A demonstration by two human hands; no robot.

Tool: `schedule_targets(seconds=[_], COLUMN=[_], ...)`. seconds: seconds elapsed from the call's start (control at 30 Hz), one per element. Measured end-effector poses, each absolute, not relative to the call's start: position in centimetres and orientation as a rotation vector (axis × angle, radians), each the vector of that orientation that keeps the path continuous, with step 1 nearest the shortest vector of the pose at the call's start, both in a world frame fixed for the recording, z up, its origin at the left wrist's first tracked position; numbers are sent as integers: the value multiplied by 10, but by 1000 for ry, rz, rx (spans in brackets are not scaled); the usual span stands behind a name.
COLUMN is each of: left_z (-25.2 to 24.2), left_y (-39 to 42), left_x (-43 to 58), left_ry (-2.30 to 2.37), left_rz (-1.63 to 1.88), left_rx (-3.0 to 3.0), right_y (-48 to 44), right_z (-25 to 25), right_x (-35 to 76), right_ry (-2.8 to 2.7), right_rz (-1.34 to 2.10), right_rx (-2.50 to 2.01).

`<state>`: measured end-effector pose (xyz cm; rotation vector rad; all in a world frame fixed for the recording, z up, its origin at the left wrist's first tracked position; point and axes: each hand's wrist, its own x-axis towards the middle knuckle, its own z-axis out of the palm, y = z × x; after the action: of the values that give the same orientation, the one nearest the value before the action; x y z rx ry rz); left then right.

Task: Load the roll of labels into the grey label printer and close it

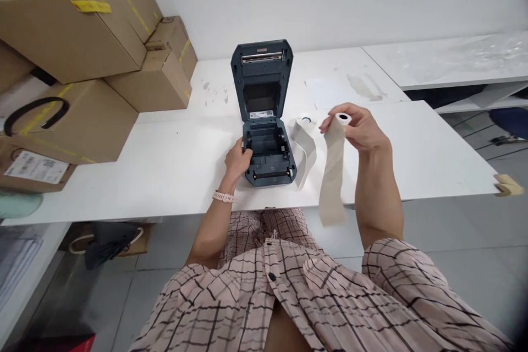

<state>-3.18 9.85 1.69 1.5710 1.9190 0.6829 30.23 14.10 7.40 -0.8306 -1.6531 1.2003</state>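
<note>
A dark label printer [270, 168] stands on the white table with its lid [262, 80] raised. No roll shows inside its bay. My left hand [239, 158] grips the printer's left side, the thumb over the rim. To the right, my right hand [365, 127] holds a small roll of labels [335, 168] in the air by its core. A long pale strip hangs down from this roll past the table's front edge. Between the printer and my right hand, a second roll of labels [307, 148] lies on the table, its strip unrolled in a wavy curve.
Cardboard boxes [82, 27] are stacked at the left, with a black curved strap [35, 104] among them. A white table [177, 176] runs along the wall. Clear plastic film [474, 58] lies on the surface at the back right. A blue stool [511, 121] stands at the far right.
</note>
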Motion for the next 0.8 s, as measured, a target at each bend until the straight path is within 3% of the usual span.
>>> schedule_targets(seconds=[0.13, 0.3, 0.5, 0.8], left_z=[16, 15, 9, -8], left_y=[99, 99, 99, 103], left_x=[-32, -31, -31, -24], left_ry=[1909, 1884, 1856, 1617], left_rz=[705, 716, 794, 1150], left_rx=[1560, 1530, 1466, 1291], right_y=[140, 167, 169, 97], right_z=[108, 78, 58, 52], right_x=[221, 150, 140, 190], right_ry=[-2197, -2695, -2811, -2701], right_rz=[1191, 871, 658, 622], right_rx=[-744, -992, -1178, -880])
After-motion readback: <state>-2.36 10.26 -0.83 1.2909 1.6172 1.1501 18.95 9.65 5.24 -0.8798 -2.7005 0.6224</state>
